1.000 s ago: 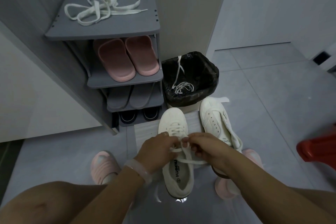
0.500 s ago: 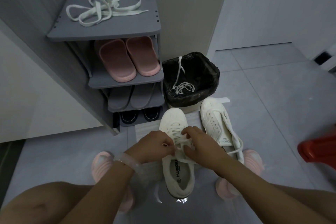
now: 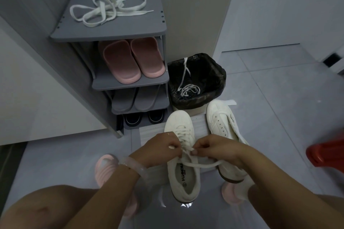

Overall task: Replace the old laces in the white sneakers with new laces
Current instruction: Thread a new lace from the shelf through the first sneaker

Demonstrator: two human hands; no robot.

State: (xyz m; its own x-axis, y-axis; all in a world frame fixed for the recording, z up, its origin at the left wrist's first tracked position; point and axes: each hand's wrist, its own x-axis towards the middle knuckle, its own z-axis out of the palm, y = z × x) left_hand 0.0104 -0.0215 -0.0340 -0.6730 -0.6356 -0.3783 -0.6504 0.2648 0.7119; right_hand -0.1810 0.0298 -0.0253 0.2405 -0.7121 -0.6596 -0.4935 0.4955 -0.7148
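The sneakers are sitting on the floor in front of me, side by side between the shoe rack [image 3: 119,32] and my knees. The near sneaker [image 3: 183,165] is already threaded through its eyelets, and I am pinching its lace [image 3: 202,164] at the top with both hands: my left hand [image 3: 161,149] and my right hand [image 3: 216,148] are each curling fingers round a strand, one loop trailing across the shoe's opening. I am judging this to be the tying of the bow. The other sneaker [image 3: 222,126], just beside it to the right, is showing bare eyelets, so it is still waiting for a lace. A loose lace [image 3: 109,10] is lying on top of the rack, apparently the new one for it, and a discarded lace [image 3: 189,89] is lying in the bin [image 3: 216,72]. I am putting the job a little under halfway. The insole is carrying printed lettering, but I am not reading it with any certainty.
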